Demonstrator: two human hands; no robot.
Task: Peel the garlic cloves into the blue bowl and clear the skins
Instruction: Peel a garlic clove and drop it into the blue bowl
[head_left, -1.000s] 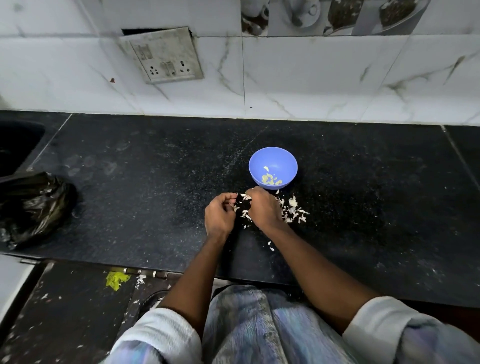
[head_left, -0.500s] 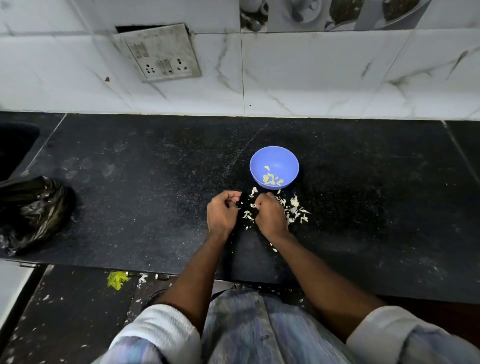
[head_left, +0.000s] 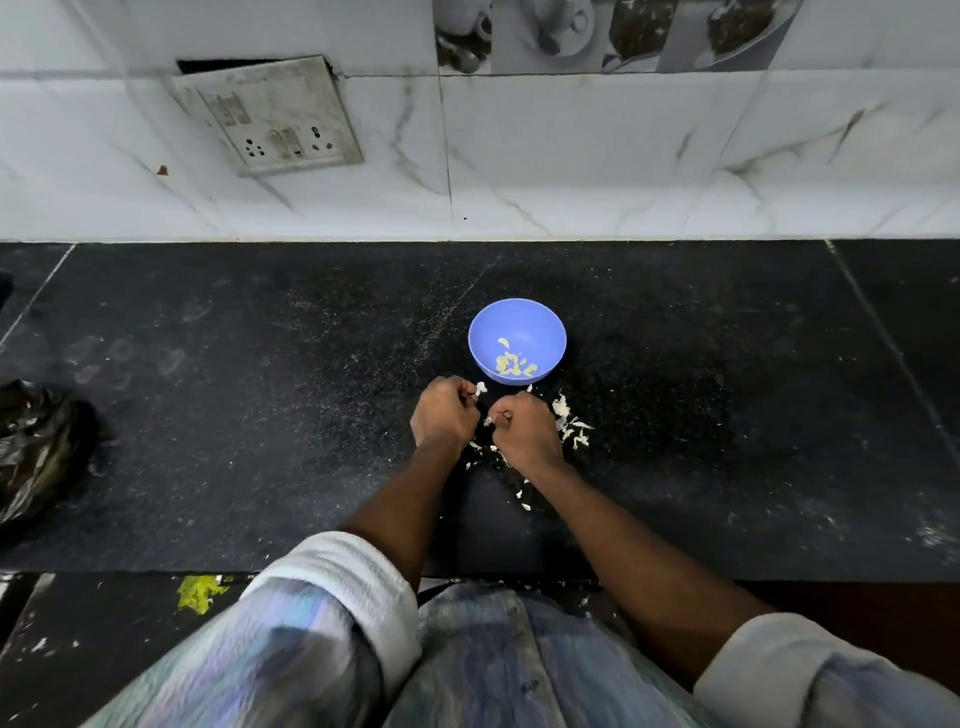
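The blue bowl (head_left: 517, 338) stands on the black counter (head_left: 260, 415) with several peeled garlic cloves (head_left: 511, 362) in its bottom. Just in front of it my left hand (head_left: 445, 413) is curled shut with a white bit of garlic clove (head_left: 480, 388) showing at its fingertips. My right hand (head_left: 525, 436) is fisted beside it, with a small white scrap at its thumb. White garlic skins (head_left: 571, 428) lie scattered on the counter right of my right hand and under both wrists.
A black plastic bag (head_left: 41, 452) sits at the counter's left edge. A tiled wall with a switch plate (head_left: 272, 117) rises behind. A yellow-green scrap (head_left: 200, 592) and white flecks lie on the floor below the counter's front edge.
Both hands have lifted slightly toward the bowl and drawn closer together. The bowl and the skin pile stayed put.
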